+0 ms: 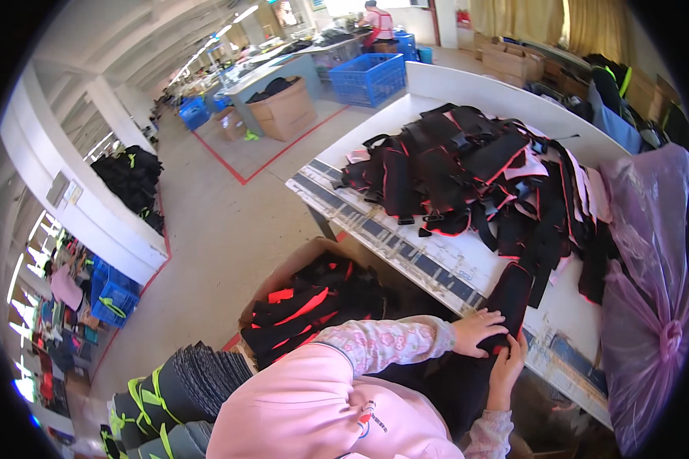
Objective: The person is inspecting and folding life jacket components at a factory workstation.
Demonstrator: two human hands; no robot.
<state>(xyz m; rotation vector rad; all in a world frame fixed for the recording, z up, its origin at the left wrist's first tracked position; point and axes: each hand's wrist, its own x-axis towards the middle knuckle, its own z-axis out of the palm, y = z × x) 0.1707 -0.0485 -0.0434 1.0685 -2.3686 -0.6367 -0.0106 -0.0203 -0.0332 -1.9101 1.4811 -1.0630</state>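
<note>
A long black padded strap with red edging [510,294] lies over the near edge of the white table, its lower end toward my body. My left hand [478,332] rests on its left side, fingers laid over the fabric and gripping it. At the strap's right edge, my right hand [507,369] pinches it, with the fingertips close to those of the left. Beyond my hands a large heap of similar black pieces with red trim [444,164] covers much of the table [436,264]. Some have buckles and pale pink backing.
Left of the table stands a cardboard box [264,294] of black and red pieces. Dark stacks tied with neon-green strips [157,402] are at lower left. A tied purple plastic bag [651,306] hangs at the right. Blue crates [369,79] and a distant person [378,23] are farther back.
</note>
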